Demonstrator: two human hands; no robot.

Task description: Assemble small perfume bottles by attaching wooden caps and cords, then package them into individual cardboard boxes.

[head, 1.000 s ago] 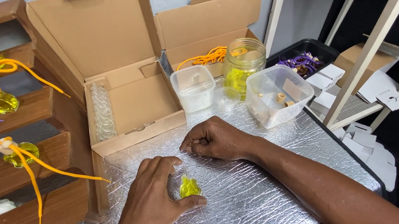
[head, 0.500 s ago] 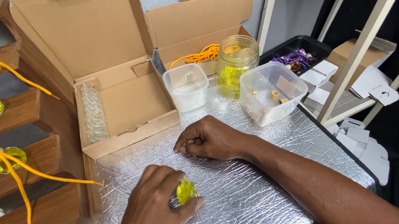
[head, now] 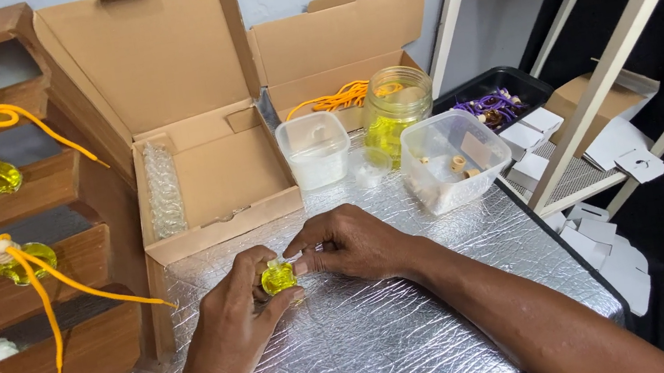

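Yellow-filled small glass bottle pinched by left hand; right hand grips top.

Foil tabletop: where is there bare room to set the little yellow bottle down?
Bare foil lies between the forearms, and right of the right hand below the plastic tub. The back row, open box to jar, is crowded.

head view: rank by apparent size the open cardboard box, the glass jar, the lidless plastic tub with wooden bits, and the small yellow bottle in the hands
1. open cardboard box, clearly largest.
2. plastic tub.
3. glass jar; looks smaller than the tub, but it sits farther back, so this order is unsure.
4. small yellow bottle, smallest though nearest, held between left hand and right hand.
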